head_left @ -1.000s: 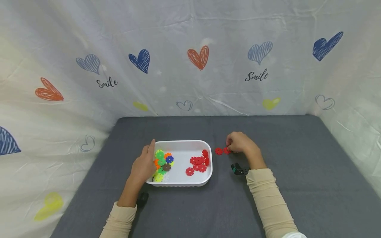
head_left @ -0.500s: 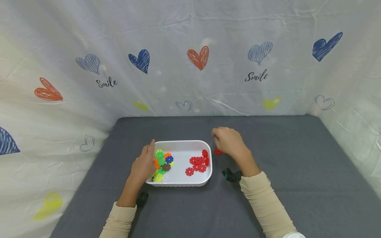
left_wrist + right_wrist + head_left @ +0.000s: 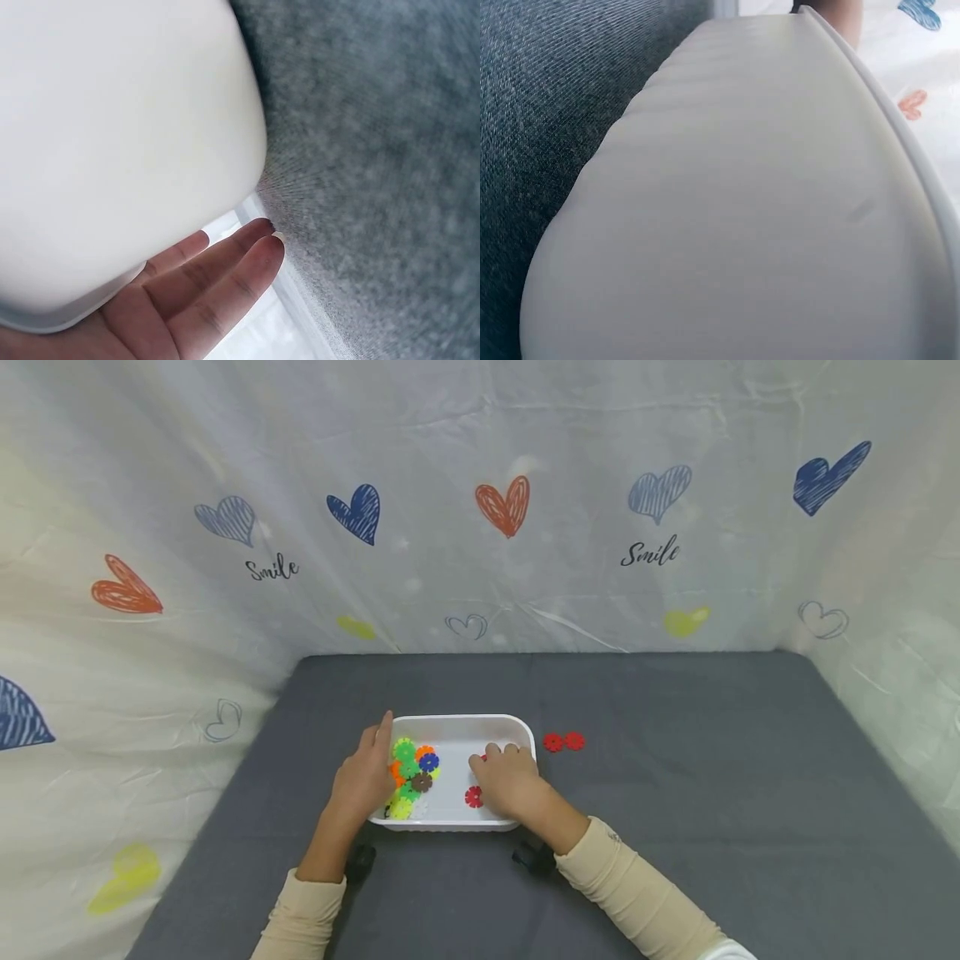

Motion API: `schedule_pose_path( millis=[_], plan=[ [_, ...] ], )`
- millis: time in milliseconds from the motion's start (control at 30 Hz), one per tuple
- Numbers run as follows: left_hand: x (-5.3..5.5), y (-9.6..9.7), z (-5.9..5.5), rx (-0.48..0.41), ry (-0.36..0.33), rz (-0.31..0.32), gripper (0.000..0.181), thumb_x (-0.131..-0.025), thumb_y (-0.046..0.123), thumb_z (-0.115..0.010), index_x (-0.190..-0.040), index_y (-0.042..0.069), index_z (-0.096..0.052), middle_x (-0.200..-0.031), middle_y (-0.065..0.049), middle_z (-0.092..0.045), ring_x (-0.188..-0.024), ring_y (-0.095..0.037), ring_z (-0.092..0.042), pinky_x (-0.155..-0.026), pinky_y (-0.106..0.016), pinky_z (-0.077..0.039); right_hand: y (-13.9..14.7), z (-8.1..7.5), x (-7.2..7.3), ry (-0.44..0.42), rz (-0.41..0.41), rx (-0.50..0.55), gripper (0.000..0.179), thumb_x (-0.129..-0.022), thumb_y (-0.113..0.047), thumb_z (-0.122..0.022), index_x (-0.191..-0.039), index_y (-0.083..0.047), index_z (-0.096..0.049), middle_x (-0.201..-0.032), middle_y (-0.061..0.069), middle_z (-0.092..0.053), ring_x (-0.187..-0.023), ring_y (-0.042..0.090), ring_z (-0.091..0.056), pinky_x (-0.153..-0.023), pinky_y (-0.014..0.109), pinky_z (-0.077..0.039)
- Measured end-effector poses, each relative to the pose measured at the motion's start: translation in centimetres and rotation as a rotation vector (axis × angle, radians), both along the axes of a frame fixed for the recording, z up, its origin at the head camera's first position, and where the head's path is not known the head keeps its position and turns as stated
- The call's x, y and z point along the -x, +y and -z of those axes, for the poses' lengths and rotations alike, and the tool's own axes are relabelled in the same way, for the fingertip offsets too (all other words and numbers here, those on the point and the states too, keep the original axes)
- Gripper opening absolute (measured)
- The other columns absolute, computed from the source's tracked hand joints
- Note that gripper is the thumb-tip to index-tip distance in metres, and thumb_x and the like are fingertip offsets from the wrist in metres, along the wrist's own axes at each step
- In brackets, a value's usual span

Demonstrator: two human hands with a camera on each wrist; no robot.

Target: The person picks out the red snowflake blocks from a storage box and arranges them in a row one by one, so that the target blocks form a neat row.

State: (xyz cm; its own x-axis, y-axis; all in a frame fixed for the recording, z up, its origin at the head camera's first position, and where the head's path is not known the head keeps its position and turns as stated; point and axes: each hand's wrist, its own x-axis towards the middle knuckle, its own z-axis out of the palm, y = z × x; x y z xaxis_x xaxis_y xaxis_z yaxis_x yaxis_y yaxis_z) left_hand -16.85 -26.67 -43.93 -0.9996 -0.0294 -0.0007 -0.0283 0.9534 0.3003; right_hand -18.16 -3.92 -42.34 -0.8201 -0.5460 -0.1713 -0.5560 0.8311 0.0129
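A white plastic tray (image 3: 457,720) stands on the grey cloth. Beside its left rim is my left hand (image 3: 365,781); in the left wrist view its fingers (image 3: 225,296) stretch fairly straight along the outside of the tray wall. Inside, red flower-shaped discs lie on the right, one red disc (image 3: 474,796) showing in front of my right hand (image 3: 513,785). That hand reaches down into the tray with bent fingers over the other red discs, a speck of red at the fingertips. I cannot tell whether they pinch a disc. The right wrist view shows the tray's outer wall (image 3: 735,187), without the hand.
Several mixed discs, among them a green disc (image 3: 403,749), a blue disc (image 3: 428,762) and a brown disc (image 3: 422,782), fill the tray's left end. Right of the tray, two red discs (image 3: 553,742) lie side by side on the cloth (image 3: 675,827). A printed white curtain (image 3: 420,560) hangs behind.
My right hand has left the red discs on the cloth and moved left into the tray, uncovering both of them. My left hand stays at the tray's left rim.
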Motion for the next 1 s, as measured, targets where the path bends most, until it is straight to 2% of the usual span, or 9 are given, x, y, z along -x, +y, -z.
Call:
schedule_pose_path(
  millis=[100, 200, 400, 500, 800, 1000],
  plan=[
    [0.0, 0.0, 0.0, 0.003, 0.007, 0.0, 0.084, -0.092, 0.0, -0.064, -0.16, 0.006, -0.017, -0.15, -0.025, -0.037, -0.101, -0.042, -0.06, -0.089, -0.059, -0.051, 0.1, -0.1, -0.1, 0.019, -0.018, -0.001, 0.038, -0.086, -0.019, -0.076, -0.121, -0.013, -0.064, -0.104, 0.01, -0.061, -0.088, 0.027, -0.059, -0.077, 0.041, -0.053],
    [0.0, 0.0, -0.1, 0.001, 0.01, 0.002, 0.083, -0.092, 0.0, -0.063, -0.16, 0.007, -0.017, -0.15, -0.025, -0.037, -0.101, -0.042, -0.061, -0.088, -0.059, -0.051, 0.2, -0.1, 0.0, 0.032, -0.054, 0.023, 0.042, -0.079, -0.019, -0.083, -0.116, -0.011, -0.066, -0.099, 0.01, -0.061, -0.085, 0.026, -0.057, -0.072, 0.038, -0.055],
    [0.0, 0.0, -0.1, 0.002, 0.011, 0.004, 0.084, -0.091, 0.0, -0.064, -0.16, 0.006, -0.017, -0.149, -0.025, -0.037, -0.102, -0.042, -0.061, -0.089, -0.06, -0.051, 0.8, 0.2, 0.9, 0.047, -0.11, 0.118, 0.032, -0.075, -0.019, -0.087, -0.102, -0.011, -0.072, -0.087, 0.006, -0.062, -0.079, 0.021, -0.058, -0.065, 0.031, -0.054],
    [0.0, 0.0, 0.0, 0.002, 0.008, 0.001, 0.085, -0.091, -0.001, -0.066, -0.16, 0.006, -0.017, -0.149, -0.025, -0.037, -0.101, -0.042, -0.061, -0.089, -0.059, -0.051, 1.1, 0.5, 1.4, 0.035, -0.124, 0.163, 0.033, -0.073, -0.017, -0.089, -0.101, -0.011, -0.073, -0.084, 0.004, -0.062, -0.079, 0.019, -0.059, -0.065, 0.03, -0.055],
    [0.0, 0.1, 0.2, -0.004, 0.005, -0.014, 0.091, -0.086, -0.002, -0.07, -0.16, 0.007, -0.017, -0.15, -0.025, -0.037, -0.1, -0.041, -0.062, -0.088, -0.058, -0.052, 1.6, 0.5, 2.1, 0.03, -0.165, 0.269, 0.016, -0.077, -0.005, -0.081, -0.087, -0.01, -0.07, -0.076, 0.002, -0.058, -0.072, 0.018, -0.055, -0.064, 0.03, -0.049],
    [0.0, 0.1, 0.2, 0.0, 0.012, -0.012, 0.091, -0.086, -0.002, -0.07, -0.16, 0.007, -0.018, -0.149, -0.025, -0.038, -0.099, -0.041, -0.062, -0.088, -0.057, -0.053, 1.8, 0.0, 2.3, -0.016, -0.174, 0.352, 0.011, -0.08, -0.004, -0.078, -0.082, -0.009, -0.068, -0.073, -0.001, -0.055, -0.069, 0.015, -0.051, -0.062, 0.027, -0.046]
  ],
)
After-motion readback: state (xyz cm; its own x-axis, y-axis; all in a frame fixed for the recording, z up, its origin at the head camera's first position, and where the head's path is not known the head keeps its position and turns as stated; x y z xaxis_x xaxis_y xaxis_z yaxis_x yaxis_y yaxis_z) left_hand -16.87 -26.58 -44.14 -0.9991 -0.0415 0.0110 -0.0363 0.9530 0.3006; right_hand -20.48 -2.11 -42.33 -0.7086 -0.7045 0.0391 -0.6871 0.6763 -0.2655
